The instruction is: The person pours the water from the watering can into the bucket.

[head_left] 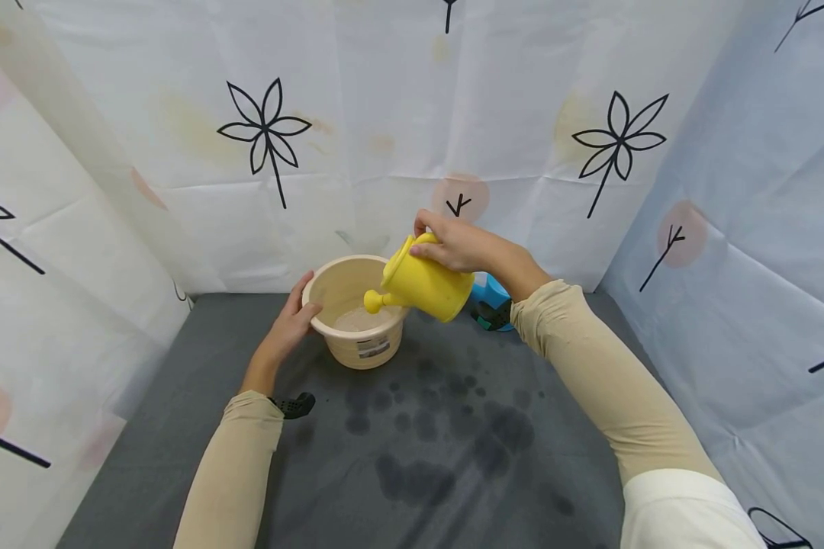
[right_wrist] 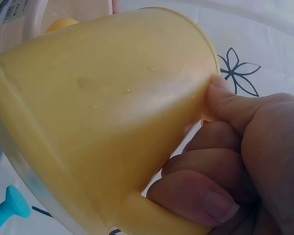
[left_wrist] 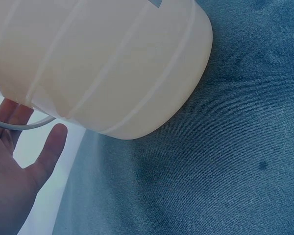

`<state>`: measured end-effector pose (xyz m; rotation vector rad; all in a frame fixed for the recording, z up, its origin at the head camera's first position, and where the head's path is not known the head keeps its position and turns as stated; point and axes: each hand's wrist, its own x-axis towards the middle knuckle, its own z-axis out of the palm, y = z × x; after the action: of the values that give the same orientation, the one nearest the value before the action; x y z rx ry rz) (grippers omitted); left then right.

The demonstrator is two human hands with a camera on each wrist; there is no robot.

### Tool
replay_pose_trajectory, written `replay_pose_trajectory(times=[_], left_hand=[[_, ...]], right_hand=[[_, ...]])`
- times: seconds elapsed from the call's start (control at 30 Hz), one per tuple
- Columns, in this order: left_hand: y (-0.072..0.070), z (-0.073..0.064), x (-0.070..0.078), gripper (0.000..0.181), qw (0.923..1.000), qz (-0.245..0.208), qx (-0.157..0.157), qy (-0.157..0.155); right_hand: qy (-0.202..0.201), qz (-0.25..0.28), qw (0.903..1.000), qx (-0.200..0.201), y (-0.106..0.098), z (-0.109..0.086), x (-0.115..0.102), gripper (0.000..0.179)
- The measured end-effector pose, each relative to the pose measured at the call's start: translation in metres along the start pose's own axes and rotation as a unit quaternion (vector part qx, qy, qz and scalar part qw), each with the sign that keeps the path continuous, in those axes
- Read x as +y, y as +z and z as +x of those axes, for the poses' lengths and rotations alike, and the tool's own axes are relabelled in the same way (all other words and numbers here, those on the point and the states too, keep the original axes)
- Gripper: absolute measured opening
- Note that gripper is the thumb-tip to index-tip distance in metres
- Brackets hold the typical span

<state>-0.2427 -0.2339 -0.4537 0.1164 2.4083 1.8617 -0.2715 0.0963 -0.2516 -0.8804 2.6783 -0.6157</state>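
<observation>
A yellow watering can (head_left: 426, 284) is tipped over a cream plastic bucket (head_left: 364, 351), its spout to the left and its round rose over the opening. My right hand (head_left: 453, 242) grips the can by its handle; in the right wrist view the fingers (right_wrist: 196, 196) curl round the handle and the thumb lies at the can's rim. With my left hand (head_left: 291, 324) I hold the bucket at the left of its rim. The left wrist view has the bucket's side (left_wrist: 112, 63) and a thin curved bail handle (left_wrist: 24, 126) by that hand. A little clear water seems to lie in the bucket.
Behind the right wrist stands a blue watering can (head_left: 496, 293), partly hidden. Dark wet spots (head_left: 426, 427) mark the grey cloth-covered table (head_left: 343, 488). White sheets with flower drawings (head_left: 384, 114) hang at the back and sides.
</observation>
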Motion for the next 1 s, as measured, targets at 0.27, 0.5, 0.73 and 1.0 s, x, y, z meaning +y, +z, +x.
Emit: replay_pose_trajectory(times=[0.27, 0.5, 0.73, 1.0], left_hand=[[-0.001, -0.0013, -0.001, 0.072, 0.9999, -0.01, -0.005, 0.005], [-0.0017, -0.0011, -0.0005, 0.072, 0.9999, -0.008, -0.005, 0.006], [-0.0016, 0.0002, -0.0012, 0.072, 0.9999, -0.008, -0.005, 0.008], [-0.0018, 0.0007, -0.0013, 0.072, 1.0, -0.001, 0.002, -0.001]], right_hand=[[0.003, 0.0, 1.0, 0.001, 0.0001, -0.001, 0.0014, 0.027], [-0.002, -0.002, 1.0, 0.003, -0.0003, -0.0002, 0.0008, 0.028], [0.002, -0.012, 0.9999, -0.002, -0.0009, 0.0014, -0.001, 0.028], [0.007, -0.014, 0.9999, -0.003, -0.0015, 0.0026, -0.0022, 0.029]])
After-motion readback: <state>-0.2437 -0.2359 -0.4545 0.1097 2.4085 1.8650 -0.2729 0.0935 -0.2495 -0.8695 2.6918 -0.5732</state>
